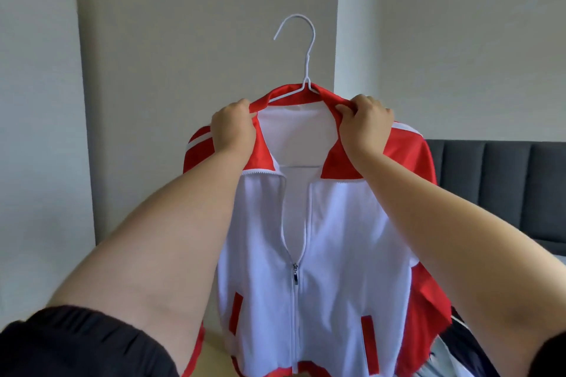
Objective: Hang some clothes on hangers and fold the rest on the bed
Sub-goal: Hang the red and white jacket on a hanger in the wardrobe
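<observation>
A red and white zip jacket (337, 239) hangs in front of me, held up at chest height, its zipper half closed. A white wire hanger (301, 40) sits inside its shoulders, with the hook sticking up above the collar. My left hand (232, 127) grips the left side of the red collar. On the right side of the collar, my right hand (364, 122) pinches the fabric. The hanger's lower bar shows through the open neck.
A dark grey padded headboard (496, 187) stands at the right, behind the jacket. More clothing, dark blue and white (453, 346), lies low at the right. A white panel (36, 131) leans at the left against the beige wall.
</observation>
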The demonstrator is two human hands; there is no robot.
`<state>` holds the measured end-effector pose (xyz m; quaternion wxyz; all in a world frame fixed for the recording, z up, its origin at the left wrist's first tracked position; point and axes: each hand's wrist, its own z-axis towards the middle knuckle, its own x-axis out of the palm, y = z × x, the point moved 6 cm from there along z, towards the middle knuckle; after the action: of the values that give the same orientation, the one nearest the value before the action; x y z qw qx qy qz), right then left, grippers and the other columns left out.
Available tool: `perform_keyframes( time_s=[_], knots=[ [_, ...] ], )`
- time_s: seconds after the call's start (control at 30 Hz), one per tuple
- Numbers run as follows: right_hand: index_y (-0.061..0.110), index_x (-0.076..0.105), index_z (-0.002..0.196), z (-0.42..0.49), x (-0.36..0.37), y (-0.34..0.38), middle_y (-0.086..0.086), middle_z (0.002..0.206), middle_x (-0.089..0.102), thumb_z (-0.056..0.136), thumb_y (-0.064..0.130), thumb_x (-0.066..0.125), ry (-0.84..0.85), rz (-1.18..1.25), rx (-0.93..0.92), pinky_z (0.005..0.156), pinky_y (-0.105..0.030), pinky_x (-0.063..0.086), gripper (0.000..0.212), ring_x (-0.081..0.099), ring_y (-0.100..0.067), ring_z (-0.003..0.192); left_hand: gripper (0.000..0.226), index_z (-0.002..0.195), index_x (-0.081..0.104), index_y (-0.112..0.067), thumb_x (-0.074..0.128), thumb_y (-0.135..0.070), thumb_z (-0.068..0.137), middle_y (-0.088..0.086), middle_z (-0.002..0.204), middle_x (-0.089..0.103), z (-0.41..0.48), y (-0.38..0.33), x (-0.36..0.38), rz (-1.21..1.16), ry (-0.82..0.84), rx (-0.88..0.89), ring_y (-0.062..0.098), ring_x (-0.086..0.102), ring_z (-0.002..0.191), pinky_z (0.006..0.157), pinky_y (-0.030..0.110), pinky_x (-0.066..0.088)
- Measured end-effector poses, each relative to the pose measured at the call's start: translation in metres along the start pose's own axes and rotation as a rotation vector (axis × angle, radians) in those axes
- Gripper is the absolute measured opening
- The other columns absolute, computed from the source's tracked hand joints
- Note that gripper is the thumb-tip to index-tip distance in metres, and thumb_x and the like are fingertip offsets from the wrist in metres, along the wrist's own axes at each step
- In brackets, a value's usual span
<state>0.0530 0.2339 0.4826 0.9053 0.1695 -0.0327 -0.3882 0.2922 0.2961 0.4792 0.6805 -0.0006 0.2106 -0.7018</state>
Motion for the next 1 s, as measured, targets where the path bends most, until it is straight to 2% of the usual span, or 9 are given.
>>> perform_keyframes(
  time_s=[0.17,0.3,0.4,0.53,0.6,0.73,0.9,1.0],
  knots=[
    [0.004,0.065,0.088,0.024,-0.051,-0.017,-0.014,0.09,0.065,0.092,0.03,0.054,-0.1,-0.09,-0.046,0.081,-0.038,0.029,0.029,0.054,-0.034,0.088,0.011,0.088,0.056,-0.001,0.048,-0.006,0.093,0.022,0.095,0.066,0.004,-0.053,-0.003,-0.067,-0.01,0.034,0.042,0.057,0.087,0.064,0.034,0.03],
    [0.003,0.065,0.087,0.018,-0.065,-0.049,-0.015,0.088,0.065,0.091,0.031,0.055,-0.104,-0.173,-0.081,0.081,-0.038,0.028,0.03,0.054,-0.035,0.087,0.016,0.093,0.058,0.001,0.049,-0.012,0.096,0.021,0.1,0.065,-0.013,-0.077,0.028,-0.053,0.077,0.025,0.041,0.058,0.092,0.066,0.035,0.032],
    [0.002,0.064,0.084,-0.009,-0.06,-0.089,-0.016,0.085,0.064,0.091,0.03,0.055,-0.032,-0.243,-0.08,0.079,-0.039,0.028,0.03,0.054,-0.035,0.084,0.017,0.096,0.061,-0.001,0.049,-0.012,0.097,0.018,0.104,0.064,-0.047,-0.085,0.071,0.039,0.194,0.042,0.037,0.057,0.096,0.068,0.036,0.033],
    [0.001,0.062,0.08,-0.071,-0.042,-0.153,-0.015,0.082,0.063,0.094,0.028,0.054,0.111,-0.344,-0.061,0.079,-0.039,0.03,0.031,0.053,-0.035,0.08,0.022,0.111,0.066,-0.012,0.05,-0.017,0.097,0.009,0.116,0.055,-0.111,-0.091,0.137,0.345,0.384,0.189,0.028,0.048,0.111,0.083,0.034,0.04],
    [0.002,0.063,0.083,-0.105,-0.031,-0.186,-0.014,0.087,0.063,0.095,0.029,0.053,0.202,-0.406,-0.009,0.08,-0.04,0.031,0.032,0.052,-0.033,0.084,0.022,0.112,0.066,-0.011,0.05,-0.015,0.096,0.01,0.115,0.058,-0.146,-0.091,0.169,0.375,0.495,0.205,0.029,0.053,0.109,0.08,0.034,0.042],
    [0.001,0.071,0.089,-0.158,-0.015,-0.245,-0.015,0.093,0.056,0.092,0.027,0.06,0.308,-0.515,0.067,0.079,-0.041,0.033,0.028,0.047,-0.034,0.091,0.022,0.105,0.067,-0.009,0.048,-0.005,0.092,0.011,0.103,0.068,-0.21,-0.086,0.224,0.339,0.678,0.142,0.031,0.064,0.096,0.067,0.03,0.037],
    [0.004,0.067,0.082,-0.208,0.018,-0.307,-0.016,0.078,0.067,0.095,0.031,0.053,0.51,-0.591,0.105,0.078,-0.038,0.031,0.032,0.053,-0.033,0.073,0.018,0.105,0.065,-0.008,0.055,-0.019,0.095,0.013,0.107,0.066,-0.268,-0.071,0.286,0.17,0.799,-0.109,0.033,0.062,0.101,0.067,0.032,0.036],
    [0.004,0.064,0.098,-0.238,0.037,-0.34,-0.017,0.081,0.068,0.097,0.031,0.048,0.554,-0.57,0.227,0.067,-0.035,0.033,0.03,0.056,-0.034,0.07,0.022,0.102,0.064,-0.006,0.057,-0.025,0.094,0.015,0.109,0.066,-0.297,-0.059,0.319,0.051,0.867,-0.272,0.036,0.061,0.103,0.07,0.034,0.041]
  ],
)
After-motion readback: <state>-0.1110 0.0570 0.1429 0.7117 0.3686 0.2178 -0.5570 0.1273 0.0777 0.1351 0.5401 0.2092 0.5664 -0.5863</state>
